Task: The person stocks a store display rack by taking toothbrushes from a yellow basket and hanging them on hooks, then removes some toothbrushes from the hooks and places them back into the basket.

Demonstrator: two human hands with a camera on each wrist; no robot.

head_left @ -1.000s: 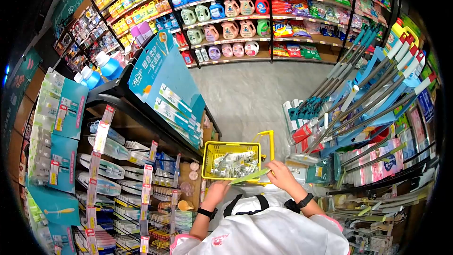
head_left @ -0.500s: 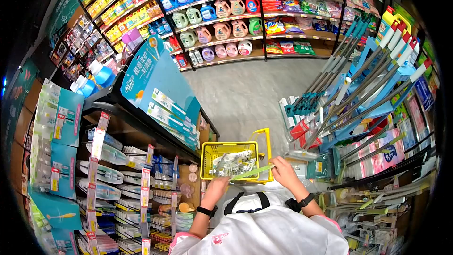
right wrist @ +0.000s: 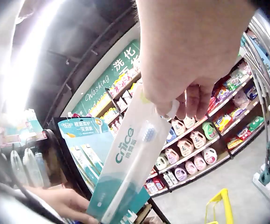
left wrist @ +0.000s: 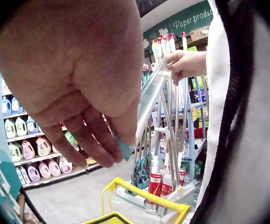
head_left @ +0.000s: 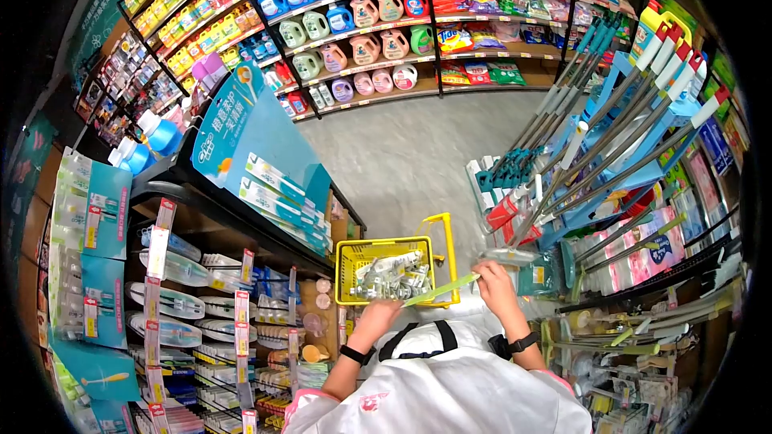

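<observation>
Close in, a person in a white top leans over the aisle, black bands on both wrists. The right hand (head_left: 495, 285) pinches the top end of a long, flat green-and-white card-backed toothbrush pack (head_left: 441, 289), fingers curled tight round its hanging tab; the right wrist view shows the clear blister front with a white brush under glossy plastic. The left hand (head_left: 375, 317) takes the pack's lower end, fingertips (left wrist: 108, 148) nipping the teal corner of the card. So the pack is stretched between both hands, slanting low on the left to high on the right, just above the near rim of the yellow plastic lattice-walled shopping basket (head_left: 347, 261). Inside the basket lies a jumble of similar pale toothbrush packs (head_left: 390, 276), shiny and overlapping.

To the left, a dark shelf unit (head_left: 233, 217) carries hanging blister packs and a tall blue cardboard display sign (head_left: 241, 124). To the right, a rack of mops with grey metal poles (head_left: 611, 137) leans in a fan. Beyond the grey speckled floor (head_left: 418, 145), far shelves hold rounded plastic detergent jugs (head_left: 354, 24) in blue, pink and green.
</observation>
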